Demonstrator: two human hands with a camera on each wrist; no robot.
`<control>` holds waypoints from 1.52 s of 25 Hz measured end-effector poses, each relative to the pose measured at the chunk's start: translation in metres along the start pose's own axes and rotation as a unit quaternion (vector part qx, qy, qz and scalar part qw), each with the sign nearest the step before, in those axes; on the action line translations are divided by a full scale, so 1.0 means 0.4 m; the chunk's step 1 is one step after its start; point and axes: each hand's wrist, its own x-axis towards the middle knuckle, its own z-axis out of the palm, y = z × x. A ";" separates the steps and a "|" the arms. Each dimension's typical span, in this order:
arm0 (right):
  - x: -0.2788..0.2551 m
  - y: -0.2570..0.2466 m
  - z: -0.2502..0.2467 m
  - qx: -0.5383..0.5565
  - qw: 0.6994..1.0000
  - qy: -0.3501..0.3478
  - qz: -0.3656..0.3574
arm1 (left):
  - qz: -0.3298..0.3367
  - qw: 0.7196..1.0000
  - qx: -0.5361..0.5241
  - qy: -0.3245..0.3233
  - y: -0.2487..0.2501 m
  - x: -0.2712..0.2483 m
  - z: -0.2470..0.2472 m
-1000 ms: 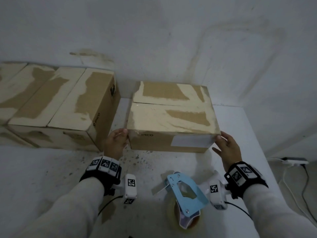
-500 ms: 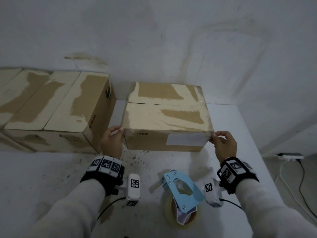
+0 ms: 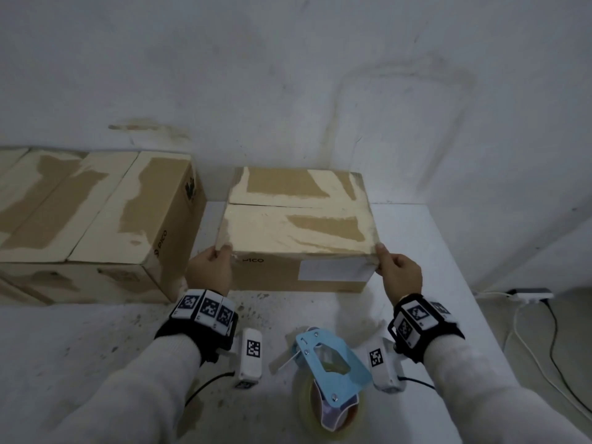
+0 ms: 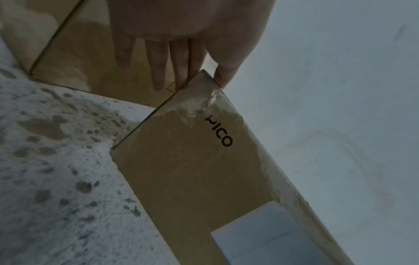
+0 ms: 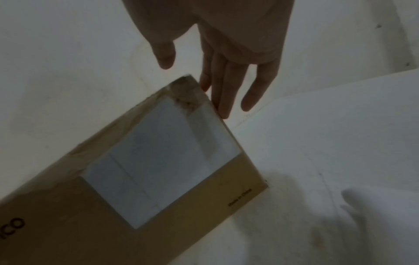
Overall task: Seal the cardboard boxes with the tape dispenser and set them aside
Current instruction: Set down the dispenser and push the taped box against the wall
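Observation:
A cardboard box (image 3: 298,225) (image 4: 192,161) (image 5: 113,215) with closed flaps and a white label stands on the white table (image 3: 96,341), close to the wall. My left hand (image 3: 221,254) (image 4: 199,77) holds its near left top corner, thumb on the top edge and straight fingers down the left side. At the near right top corner, my right hand (image 3: 384,261) (image 5: 188,70) lays straight fingers against the right side, its thumb spread just over the corner. The blue tape dispenser (image 3: 333,363) lies on the table between my forearms, held by neither hand.
Other cardboard boxes (image 3: 96,213) (image 4: 90,62) stand in a row on the left, a narrow gap from this one. The wall is right behind. The table ends on the right, where a power strip (image 3: 528,294) and cables lie on the floor.
Both hands have slid up from the box's lower near corners to its top near corners. The box and the tape dispenser have stayed where they were.

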 end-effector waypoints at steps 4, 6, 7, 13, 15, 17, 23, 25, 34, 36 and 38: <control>-0.002 -0.034 0.002 -0.074 0.997 0.018 -0.004 | 0.038 0.999 0.035 -0.018 -0.016 0.017 0.020; -0.005 -0.041 0.004 -0.093 0.995 0.019 -0.014 | 0.033 0.998 0.036 -0.031 -0.016 0.022 0.025; -0.009 -0.042 0.008 -0.093 0.995 0.027 -0.016 | 0.029 0.998 0.035 -0.033 -0.016 0.023 0.026; -0.025 -0.048 0.017 -0.085 0.994 0.049 -0.045 | 0.011 0.998 0.044 -0.045 -0.008 0.020 0.024; -0.021 -0.051 0.014 -0.105 0.992 0.040 -0.056 | 0.014 0.998 0.050 -0.035 -0.011 0.020 0.020; -0.009 -0.054 0.013 -0.094 0.994 0.041 -0.034 | 0.012 0.997 0.072 -0.016 -0.008 0.022 0.015; 0.026 -0.066 0.047 -0.027 0.999 -0.021 -0.012 | -0.004 0.994 0.045 -0.099 0.041 0.055 0.011; 0.033 -0.072 0.061 -0.015 0.999 -0.049 -0.019 | -0.003 0.992 -0.004 -0.128 0.034 0.081 0.026; 0.057 -0.087 0.057 -0.102 0.994 -0.029 -0.033 | 0.016 0.972 0.146 -0.183 0.051 0.130 0.031; 0.062 -0.125 0.072 -0.247 0.965 -0.032 -0.077 | 0.065 0.952 0.242 -0.175 0.085 0.133 0.032; 0.050 -0.174 0.116 -0.353 0.913 -0.065 -0.194 | 0.173 0.906 0.345 -0.172 0.126 0.116 0.054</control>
